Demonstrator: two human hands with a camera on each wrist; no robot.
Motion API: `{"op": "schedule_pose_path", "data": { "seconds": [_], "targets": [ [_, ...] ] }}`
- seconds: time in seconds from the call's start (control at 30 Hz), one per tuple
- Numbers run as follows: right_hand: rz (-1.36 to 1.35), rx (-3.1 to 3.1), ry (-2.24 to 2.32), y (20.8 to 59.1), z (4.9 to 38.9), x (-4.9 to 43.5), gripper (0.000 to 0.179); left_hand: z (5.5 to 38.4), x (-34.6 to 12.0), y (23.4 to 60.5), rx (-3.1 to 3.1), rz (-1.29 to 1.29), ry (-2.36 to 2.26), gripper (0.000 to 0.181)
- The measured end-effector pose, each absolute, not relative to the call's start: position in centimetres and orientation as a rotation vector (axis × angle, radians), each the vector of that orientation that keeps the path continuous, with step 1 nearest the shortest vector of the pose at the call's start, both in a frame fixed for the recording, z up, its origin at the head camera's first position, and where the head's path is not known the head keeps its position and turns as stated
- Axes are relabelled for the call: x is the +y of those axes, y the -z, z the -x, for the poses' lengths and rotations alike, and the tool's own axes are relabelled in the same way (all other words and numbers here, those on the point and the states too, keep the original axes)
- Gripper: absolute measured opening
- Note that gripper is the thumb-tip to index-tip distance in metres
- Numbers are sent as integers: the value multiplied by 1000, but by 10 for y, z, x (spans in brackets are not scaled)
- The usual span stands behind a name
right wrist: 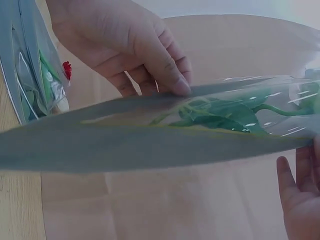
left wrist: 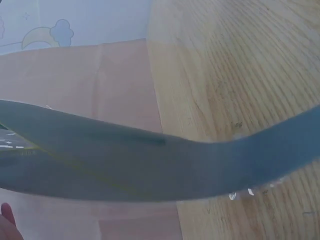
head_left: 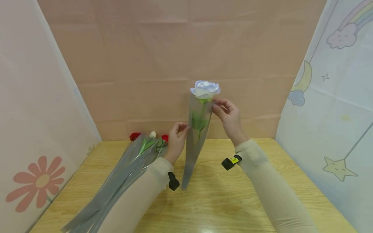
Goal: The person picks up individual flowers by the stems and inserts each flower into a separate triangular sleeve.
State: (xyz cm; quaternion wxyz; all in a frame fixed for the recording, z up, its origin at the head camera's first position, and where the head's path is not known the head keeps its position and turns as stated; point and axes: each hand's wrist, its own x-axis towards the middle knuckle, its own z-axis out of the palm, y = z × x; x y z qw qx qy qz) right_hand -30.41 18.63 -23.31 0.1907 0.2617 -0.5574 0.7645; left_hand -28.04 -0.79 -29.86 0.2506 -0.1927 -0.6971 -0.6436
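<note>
A white rose (head_left: 205, 89) with faint lilac petal edges stands upright in a narrow, grey-backed clear sleeve (head_left: 192, 152), held up over the table. My left hand (head_left: 176, 140) pinches the sleeve's left edge about midway, thumb on the front as the right wrist view shows. Up near the bloom, my right hand (head_left: 228, 118) pinches the right rim between thumb and fingers. Green leaves (right wrist: 225, 116) show through the clear front. In the left wrist view the sleeve (left wrist: 125, 160) fills the middle, with only a fingertip at the lower left corner.
Several wrapped flowers (head_left: 116, 181) lie on the left of the wooden table (head_left: 221, 194), partly hidden by my left forearm. Their heads include a red carnation (head_left: 134, 136), a small white bloom (head_left: 152, 134) and a red flower (head_left: 165, 138). Fabric walls enclose the back and sides.
</note>
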Motion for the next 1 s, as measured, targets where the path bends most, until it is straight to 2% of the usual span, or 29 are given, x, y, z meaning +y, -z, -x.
{"op": "schedule_pose_path", "data": {
  "seconds": [0.33,0.6,0.8,1.0],
  "targets": [
    [-614,-1670,-2095,255,307,204,11,283,-15,299,-1835,541,1791,16],
    [-475,-2151,-1840,315,316,241,33,276,-22,304,-1908,559,1712,15],
    [-415,-2659,-1649,362,320,261,34,274,-26,311,-1951,562,1655,15],
    [-345,-2859,-1636,383,317,262,35,284,-32,325,-1972,559,1643,16]
  ]
}}
